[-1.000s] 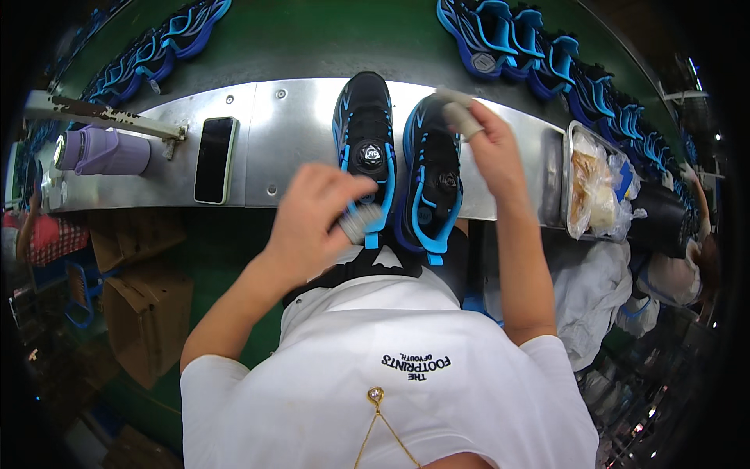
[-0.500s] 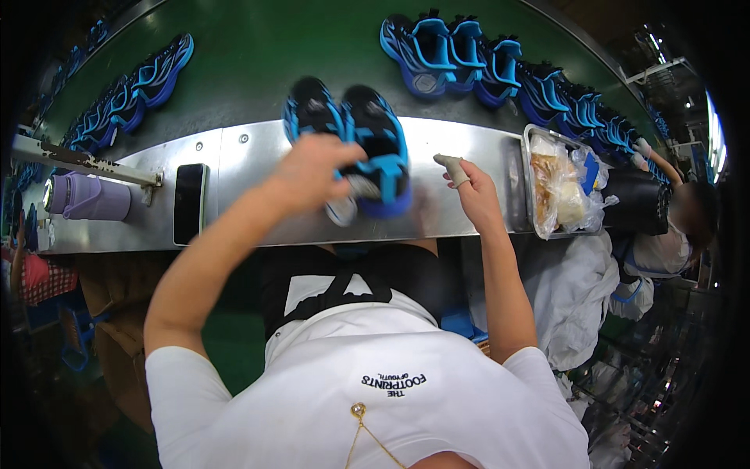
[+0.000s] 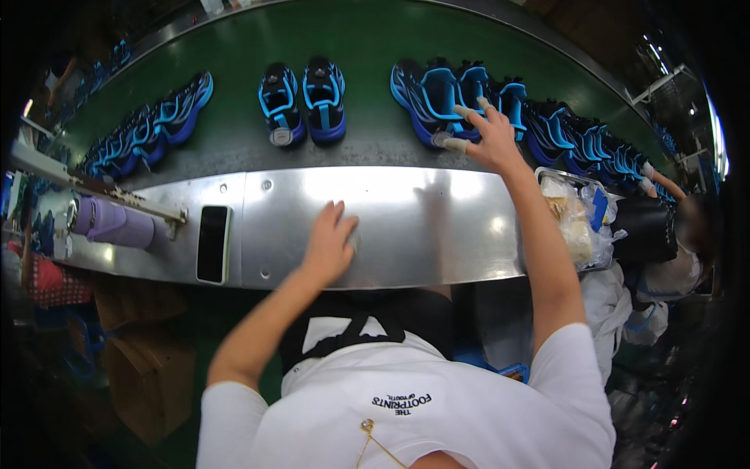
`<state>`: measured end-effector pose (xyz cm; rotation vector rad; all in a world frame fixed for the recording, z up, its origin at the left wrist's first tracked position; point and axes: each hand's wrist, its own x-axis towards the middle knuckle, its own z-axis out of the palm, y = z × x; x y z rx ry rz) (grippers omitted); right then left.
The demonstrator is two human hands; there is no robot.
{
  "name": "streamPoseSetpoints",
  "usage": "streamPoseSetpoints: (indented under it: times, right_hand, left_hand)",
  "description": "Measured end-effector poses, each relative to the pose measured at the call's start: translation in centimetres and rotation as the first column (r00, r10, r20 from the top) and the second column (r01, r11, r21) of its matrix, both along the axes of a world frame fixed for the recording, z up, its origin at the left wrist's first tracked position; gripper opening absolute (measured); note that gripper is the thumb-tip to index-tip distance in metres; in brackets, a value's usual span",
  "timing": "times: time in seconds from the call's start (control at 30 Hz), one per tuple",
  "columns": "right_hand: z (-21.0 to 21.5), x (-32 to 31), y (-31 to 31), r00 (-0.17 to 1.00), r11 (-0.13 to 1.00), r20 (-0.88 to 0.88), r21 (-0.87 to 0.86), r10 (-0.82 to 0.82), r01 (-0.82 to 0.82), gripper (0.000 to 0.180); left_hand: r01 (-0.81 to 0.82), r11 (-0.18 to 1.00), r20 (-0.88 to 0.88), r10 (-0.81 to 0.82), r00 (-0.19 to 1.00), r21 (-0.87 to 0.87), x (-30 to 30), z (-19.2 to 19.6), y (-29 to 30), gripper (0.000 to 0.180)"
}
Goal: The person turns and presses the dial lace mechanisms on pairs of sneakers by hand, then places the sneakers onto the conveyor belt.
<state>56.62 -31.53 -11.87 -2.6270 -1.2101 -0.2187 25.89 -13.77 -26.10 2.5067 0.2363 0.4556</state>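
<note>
My right hand [image 3: 494, 142], with pale covers on some of its fingertips, reaches to the front shoes of the right-hand row. Its fingers are spread at the heel of a black and blue sneaker [image 3: 426, 98]; whether they touch it I cannot tell. Above the steel counter edge [image 3: 391, 266] hovers my left hand [image 3: 330, 248], fingers apart and slightly blurred. A small greyish patch shows beside it, too unclear to name. Two sneakers, a left one [image 3: 280, 102] and a right one [image 3: 325, 105], stand side by side on the green surface beyond, toes pointing away.
More sneakers [image 3: 144, 129] line the left of the green belt [image 3: 234, 47]. A phone [image 3: 212, 244] and a lilac bottle [image 3: 117, 223] lie on the counter near a metal bar [image 3: 101, 187]. At right sit a tray of plastic bags [image 3: 574, 215] and a co-worker's arm [image 3: 666, 184].
The pair of sneakers has gone from the counter's edge onto the green surface, away from my left hand. My right hand has moved forward and right to the row of shoes.
</note>
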Motion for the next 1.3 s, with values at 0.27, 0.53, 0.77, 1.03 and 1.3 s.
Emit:
streamPoseSetpoints:
  times: [0.27,0.53,0.77,1.03,1.3]
  right_hand:
    - [-3.2,3.5,4.6,0.952,0.895,-0.083,-0.372,-0.296,0.245,0.064]
    - [1.8,-6.2,1.2,0.794,0.974,-0.608,-0.184,-0.008,-0.130,0.047]
    - [0.3,-21.3,-3.9,0.838,0.911,-0.373,0.055,0.398,-0.408,0.043]
    - [7.1,-18.2,-5.8,0.904,0.902,-0.348,0.423,0.248,-0.085,0.046]
    - [-0.4,-14.5,-3.1,0.946,0.938,-0.257,0.329,0.198,-0.107,0.045]
  left_hand:
    - [-0.041,0.997,-0.033,0.043,0.999,0.062,-1.6,0.8,-3.5,0.057]
    - [-0.052,0.997,0.062,0.055,0.997,-0.050,-1.3,-0.2,-2.5,0.050]
    - [-0.248,0.918,0.159,0.307,0.938,-0.309,-2.2,0.4,-2.4,0.035]
    - [-0.224,0.835,-0.016,0.250,0.968,-0.503,-3.1,10.5,0.6,0.043]
    - [0.116,0.983,-0.025,-0.121,0.992,-0.144,2.2,12.6,1.2,0.053]
